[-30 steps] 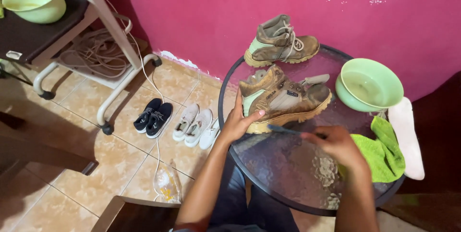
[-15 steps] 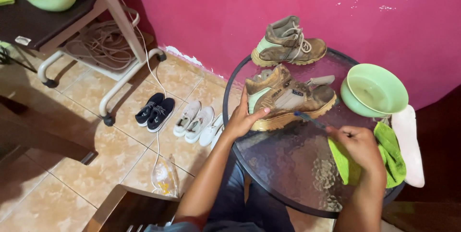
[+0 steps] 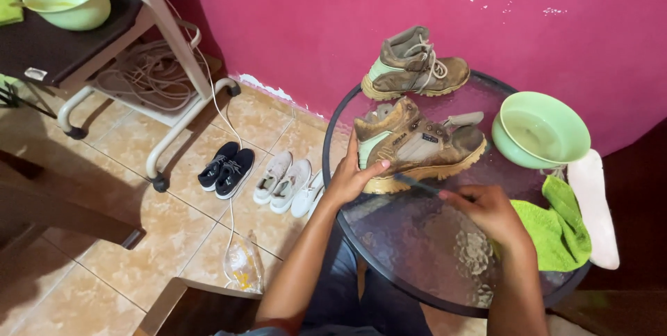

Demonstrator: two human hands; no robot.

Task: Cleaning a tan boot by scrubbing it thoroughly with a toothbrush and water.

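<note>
Left hand fingers clamp the heel of a muddy boot lying on the glass bench; right hand fingers pinch a thin brush. The boot looks stiff, fairly heavy; best held at heel or ankle.

Bare forearms, no sleeves showing, painted fingernails, dark blue trousers
</note>
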